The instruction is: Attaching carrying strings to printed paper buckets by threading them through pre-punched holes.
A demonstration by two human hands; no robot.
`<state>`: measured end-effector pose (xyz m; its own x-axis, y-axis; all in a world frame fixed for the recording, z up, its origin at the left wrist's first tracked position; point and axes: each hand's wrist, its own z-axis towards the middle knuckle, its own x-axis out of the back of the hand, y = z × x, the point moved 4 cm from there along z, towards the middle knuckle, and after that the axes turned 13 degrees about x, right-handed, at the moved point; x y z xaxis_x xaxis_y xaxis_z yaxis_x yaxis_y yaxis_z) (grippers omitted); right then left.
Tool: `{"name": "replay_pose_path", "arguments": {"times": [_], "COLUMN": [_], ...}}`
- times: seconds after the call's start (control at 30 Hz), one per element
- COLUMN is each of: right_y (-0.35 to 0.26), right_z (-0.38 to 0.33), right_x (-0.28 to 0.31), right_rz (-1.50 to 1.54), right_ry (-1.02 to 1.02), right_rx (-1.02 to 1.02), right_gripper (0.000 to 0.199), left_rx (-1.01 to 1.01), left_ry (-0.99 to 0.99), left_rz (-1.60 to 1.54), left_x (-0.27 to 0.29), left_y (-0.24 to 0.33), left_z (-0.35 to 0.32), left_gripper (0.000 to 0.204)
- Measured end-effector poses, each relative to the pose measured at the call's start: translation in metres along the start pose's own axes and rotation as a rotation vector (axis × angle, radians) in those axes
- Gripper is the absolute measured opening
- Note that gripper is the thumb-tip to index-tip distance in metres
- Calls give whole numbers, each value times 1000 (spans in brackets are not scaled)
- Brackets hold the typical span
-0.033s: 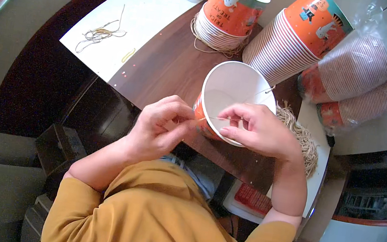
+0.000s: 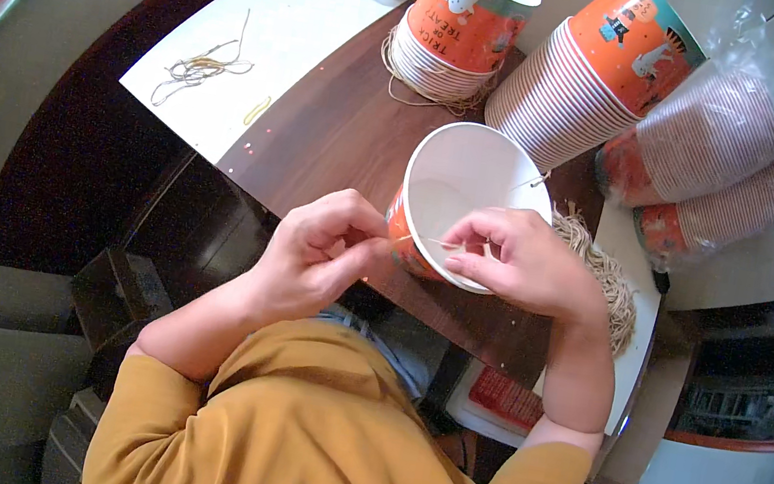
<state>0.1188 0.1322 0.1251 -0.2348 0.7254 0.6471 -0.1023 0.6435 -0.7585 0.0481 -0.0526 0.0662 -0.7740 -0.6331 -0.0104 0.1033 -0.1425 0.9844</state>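
An orange paper bucket [image 2: 434, 174] with a white inside stands tilted, its mouth toward me, near the table's front edge. A thin string [image 2: 438, 241] shows at its near left rim, running toward my right fingers. My left hand [image 2: 330, 248] is just outside that rim, thumb and forefinger pinched on the string. Over the mouth is my right hand [image 2: 531, 262], its fingertips closed on the string's other part. Another bit of string crosses the bucket's far right rim. The bucket's underside is hidden.
Behind stand a short upside-down bucket stack [image 2: 467, 27] ringed with string and a taller stack [image 2: 585, 81]. Plastic-wrapped buckets [image 2: 717, 142] lie at the right. A bundle of strings [image 2: 608, 287] is beside the bucket. Loose string [image 2: 202, 69] lies on the table's white left part.
My right hand has shifted slightly to the right, with the string in its fingertips. My left hand and the bucket have hardly moved.
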Motion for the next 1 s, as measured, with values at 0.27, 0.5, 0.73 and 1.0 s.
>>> {"name": "replay_pose_path", "arguments": {"times": [0.27, 0.5, 0.73, 1.0], "right_y": [-44, -49, -32, -59], "right_z": [11, 47, 64, -11], "right_x": [6, 4, 0, -22], "right_rz": [-217, 30, -56, -375], "right_ry": [-84, -47, 97, 491], "right_rx": [344, 436, 347, 355], "right_gripper": [13, 10, 15, 14], "left_rx": [386, 404, 369, 398], "left_ry": [-101, -130, -159, -127], "left_rz": [-593, -570, -534, -534], "left_x": [-17, -15, -4, 4], "left_y": [-10, -17, -16, -13], "left_z": [15, 15, 8, 9], "left_gripper": [15, 16, 10, 11]}}
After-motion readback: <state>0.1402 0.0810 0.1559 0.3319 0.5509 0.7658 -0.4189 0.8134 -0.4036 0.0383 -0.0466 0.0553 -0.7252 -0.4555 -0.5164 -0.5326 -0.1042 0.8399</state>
